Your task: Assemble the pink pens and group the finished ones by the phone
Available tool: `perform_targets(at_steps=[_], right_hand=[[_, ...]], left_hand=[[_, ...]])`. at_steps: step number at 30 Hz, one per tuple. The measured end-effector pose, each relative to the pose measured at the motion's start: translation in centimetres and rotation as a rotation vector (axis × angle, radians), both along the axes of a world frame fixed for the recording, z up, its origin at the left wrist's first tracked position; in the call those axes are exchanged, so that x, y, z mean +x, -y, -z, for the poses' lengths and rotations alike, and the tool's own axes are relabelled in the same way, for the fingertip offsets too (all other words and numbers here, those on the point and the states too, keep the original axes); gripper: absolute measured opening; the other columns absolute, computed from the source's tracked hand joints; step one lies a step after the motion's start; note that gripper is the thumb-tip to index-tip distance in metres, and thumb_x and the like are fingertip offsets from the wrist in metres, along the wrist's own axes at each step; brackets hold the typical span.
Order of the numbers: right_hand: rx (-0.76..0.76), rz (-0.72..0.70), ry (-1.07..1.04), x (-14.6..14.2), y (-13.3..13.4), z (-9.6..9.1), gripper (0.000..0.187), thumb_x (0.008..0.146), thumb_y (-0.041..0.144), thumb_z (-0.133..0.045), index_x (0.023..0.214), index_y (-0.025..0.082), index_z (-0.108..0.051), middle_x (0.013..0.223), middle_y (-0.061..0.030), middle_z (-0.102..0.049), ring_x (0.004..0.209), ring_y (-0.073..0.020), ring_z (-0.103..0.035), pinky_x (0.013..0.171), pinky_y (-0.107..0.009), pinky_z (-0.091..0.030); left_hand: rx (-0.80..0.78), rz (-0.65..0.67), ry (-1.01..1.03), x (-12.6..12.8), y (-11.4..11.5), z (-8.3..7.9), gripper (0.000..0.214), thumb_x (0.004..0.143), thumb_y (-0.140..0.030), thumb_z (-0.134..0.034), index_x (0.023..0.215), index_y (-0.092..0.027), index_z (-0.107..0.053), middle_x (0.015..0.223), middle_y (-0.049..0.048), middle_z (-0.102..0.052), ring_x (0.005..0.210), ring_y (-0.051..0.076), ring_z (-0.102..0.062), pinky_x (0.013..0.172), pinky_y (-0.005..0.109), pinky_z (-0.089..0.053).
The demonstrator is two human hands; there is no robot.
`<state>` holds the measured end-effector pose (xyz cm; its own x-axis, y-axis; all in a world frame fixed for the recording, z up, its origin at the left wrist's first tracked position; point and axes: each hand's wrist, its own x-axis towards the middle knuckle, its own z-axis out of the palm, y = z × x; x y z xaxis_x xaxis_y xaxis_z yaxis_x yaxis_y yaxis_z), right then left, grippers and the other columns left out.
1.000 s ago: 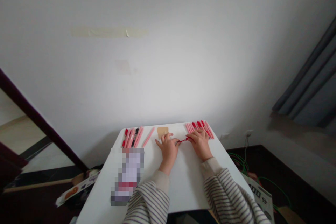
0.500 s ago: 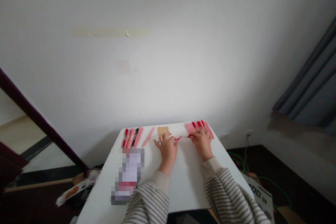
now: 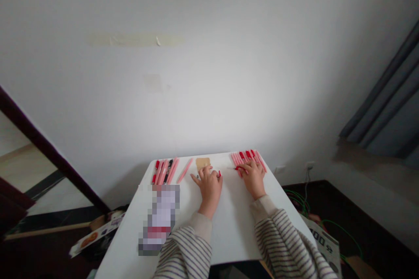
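My left hand point(image 3: 209, 185) is over the far middle of the white table, thumb and forefinger pinching a small red pen part point(image 3: 219, 174). Its other fingers are spread. Across a short gap, my right hand point(image 3: 252, 178) is closed on a red pen piece point(image 3: 238, 168) with a thin pale tip that points left; my fingers hide most of it. Beyond the right hand lies a row of pink and red pens point(image 3: 244, 155). One pink pen point(image 3: 185, 171) rests alone to the left of my left hand. A tan square point(image 3: 202, 162) lies just behind that hand.
On the left of the white table point(image 3: 234, 231) are several pink, red and black pens point(image 3: 165, 171), with a blurred-out flat object point(image 3: 160, 220) nearer me. A wall point(image 3: 209, 96) stands behind the table. Green cables point(image 3: 299, 198) and a printed box point(image 3: 322, 239) are on the floor at right.
The red part in my left fingers has turned from pointing right to standing more upright, closer to the hand. In my right hand the red piece's thin tip shows more; that hand has barely moved.
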<state>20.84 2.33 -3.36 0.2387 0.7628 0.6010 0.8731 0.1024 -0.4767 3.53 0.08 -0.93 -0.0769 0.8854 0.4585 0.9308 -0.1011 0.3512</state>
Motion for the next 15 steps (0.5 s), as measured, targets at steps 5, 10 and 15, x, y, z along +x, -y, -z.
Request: perform_targets(at_steps=[5,10,15], right_hand=[[-0.012,0.004,-0.003,0.07,-0.05,0.08,0.01,0.083,0.033,-0.066,0.087,0.033,-0.075,0.095,-0.0023,-0.064,0.098,-0.0237,-0.044,0.089,-0.04,-0.026],[-0.007,0.005,0.008,0.06,-0.08,0.1,0.012,0.085,0.033,-0.064,0.088,0.033,-0.076,0.096,-0.0034,-0.063,0.097,-0.0236,-0.044,0.089,-0.041,-0.027],[0.002,0.007,0.032,0.11,-0.08,0.14,0.012,0.085,0.034,-0.064,0.088,0.033,-0.076,0.096,-0.0033,-0.064,0.096,-0.0236,-0.044,0.089,-0.041,-0.028]], left_hand=[[-0.003,0.007,0.005,-0.05,0.04,-0.03,0.008,0.077,-0.031,-0.065,0.079,-0.025,-0.07,0.121,0.0047,-0.058,0.122,0.028,-0.04,0.109,0.072,-0.01],[-0.001,0.008,0.011,0.01,0.09,-0.09,0.009,0.079,-0.03,-0.063,0.079,-0.025,-0.07,0.12,0.0046,-0.058,0.121,0.028,-0.041,0.108,0.072,-0.011],[0.013,0.012,0.028,0.05,-0.04,0.03,0.009,0.076,-0.031,-0.067,0.083,-0.026,-0.069,0.12,0.0041,-0.058,0.122,0.028,-0.041,0.109,0.072,-0.011]])
